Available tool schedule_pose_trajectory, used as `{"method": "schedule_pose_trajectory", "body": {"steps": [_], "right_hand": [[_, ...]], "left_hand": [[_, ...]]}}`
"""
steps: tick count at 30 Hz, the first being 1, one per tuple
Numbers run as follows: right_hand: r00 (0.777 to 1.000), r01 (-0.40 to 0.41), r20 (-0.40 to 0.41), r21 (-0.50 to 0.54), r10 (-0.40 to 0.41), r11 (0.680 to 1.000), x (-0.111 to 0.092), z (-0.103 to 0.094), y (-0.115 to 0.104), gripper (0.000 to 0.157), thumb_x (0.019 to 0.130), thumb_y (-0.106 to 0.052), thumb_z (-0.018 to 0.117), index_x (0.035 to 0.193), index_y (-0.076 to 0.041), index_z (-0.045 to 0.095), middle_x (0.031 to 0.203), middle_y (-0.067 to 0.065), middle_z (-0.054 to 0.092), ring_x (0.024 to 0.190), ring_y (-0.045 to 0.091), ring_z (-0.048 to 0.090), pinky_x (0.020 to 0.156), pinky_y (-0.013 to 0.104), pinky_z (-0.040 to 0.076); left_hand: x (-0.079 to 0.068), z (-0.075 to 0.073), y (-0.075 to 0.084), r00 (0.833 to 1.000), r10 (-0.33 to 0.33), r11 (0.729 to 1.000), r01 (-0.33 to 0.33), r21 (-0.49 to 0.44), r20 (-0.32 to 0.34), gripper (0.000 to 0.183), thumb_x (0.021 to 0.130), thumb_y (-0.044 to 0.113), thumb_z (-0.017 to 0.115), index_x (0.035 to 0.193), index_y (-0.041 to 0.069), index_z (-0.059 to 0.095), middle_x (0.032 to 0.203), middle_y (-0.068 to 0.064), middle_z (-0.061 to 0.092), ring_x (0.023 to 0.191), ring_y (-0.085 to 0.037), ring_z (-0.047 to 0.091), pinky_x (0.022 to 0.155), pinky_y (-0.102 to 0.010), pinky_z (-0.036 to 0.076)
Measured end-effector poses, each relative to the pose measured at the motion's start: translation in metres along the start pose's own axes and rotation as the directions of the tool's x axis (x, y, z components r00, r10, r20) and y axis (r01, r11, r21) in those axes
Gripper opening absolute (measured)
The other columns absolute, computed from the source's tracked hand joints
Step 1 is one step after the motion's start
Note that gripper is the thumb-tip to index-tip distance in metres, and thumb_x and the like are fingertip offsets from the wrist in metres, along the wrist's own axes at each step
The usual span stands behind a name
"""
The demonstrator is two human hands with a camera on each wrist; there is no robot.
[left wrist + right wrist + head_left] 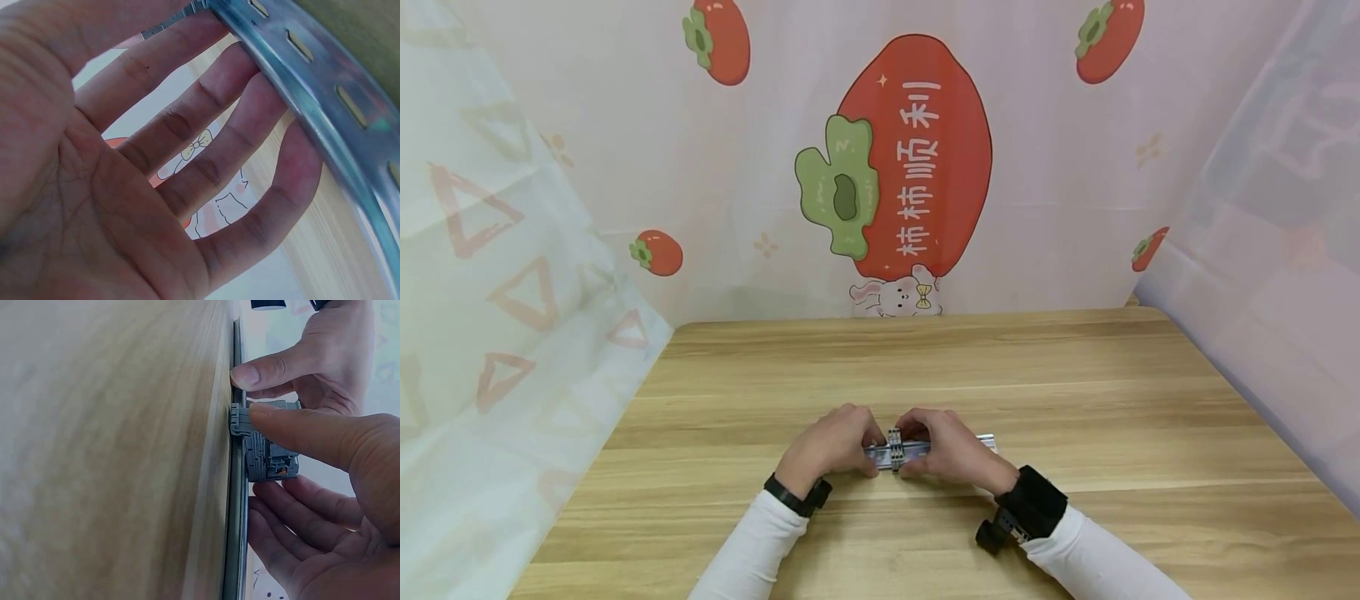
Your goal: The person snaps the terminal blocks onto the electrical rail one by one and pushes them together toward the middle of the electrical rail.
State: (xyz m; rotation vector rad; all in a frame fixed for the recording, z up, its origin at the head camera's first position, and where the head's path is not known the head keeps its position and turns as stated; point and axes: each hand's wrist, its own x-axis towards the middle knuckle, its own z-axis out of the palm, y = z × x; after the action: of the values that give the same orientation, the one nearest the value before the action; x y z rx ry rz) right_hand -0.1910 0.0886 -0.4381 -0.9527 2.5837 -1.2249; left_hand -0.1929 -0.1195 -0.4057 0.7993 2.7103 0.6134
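Note:
A slotted metal DIN rail (pixel 917 451) lies lengthwise from left to right on the table. Several grey terminal blocks (pixel 270 450) sit side by side across it. My left hand (pixel 838 440) grips the rail just left of the blocks, thumb on the near edge. In the left wrist view, its bent fingers (pixel 212 94) meet the far edge of the rail. My right hand (pixel 951 448) pinches the terminal blocks between the thumb (pixel 300 428) on the near side and fingers on the far side. Its palm hides part of the rail, whose right end shows beyond it.
The wood-grain table (pixel 880 358) runs back to a cloth backdrop (pixel 1037 208) printed with persimmons. Cloth sheets (pixel 497 275) hang along both sides. Each wrist wears a black strap with a small camera (pixel 992 536).

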Motion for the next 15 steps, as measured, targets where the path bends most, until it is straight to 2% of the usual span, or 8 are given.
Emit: {"method": "schedule_pose_trajectory", "body": {"steps": [15], "right_hand": [[1.0,0.018,-0.011,0.0,-0.018,1.0,0.0001,0.0012,-0.0005,0.051,0.067,-0.028,0.08,0.11,-0.011,0.057,0.101,-0.002,0.062,0.093,0.015,0.059,0.081,0.03,0.044]], "left_hand": [[0.0001,-0.0001,-0.0002,1.0,0.005,1.0,-0.005,0.008,0.001,0.02,0.063,0.02,0.08,0.081,0.019,0.071,0.072,0.009,0.061,0.064,-0.007,0.049,0.058,-0.026,0.041]]}}
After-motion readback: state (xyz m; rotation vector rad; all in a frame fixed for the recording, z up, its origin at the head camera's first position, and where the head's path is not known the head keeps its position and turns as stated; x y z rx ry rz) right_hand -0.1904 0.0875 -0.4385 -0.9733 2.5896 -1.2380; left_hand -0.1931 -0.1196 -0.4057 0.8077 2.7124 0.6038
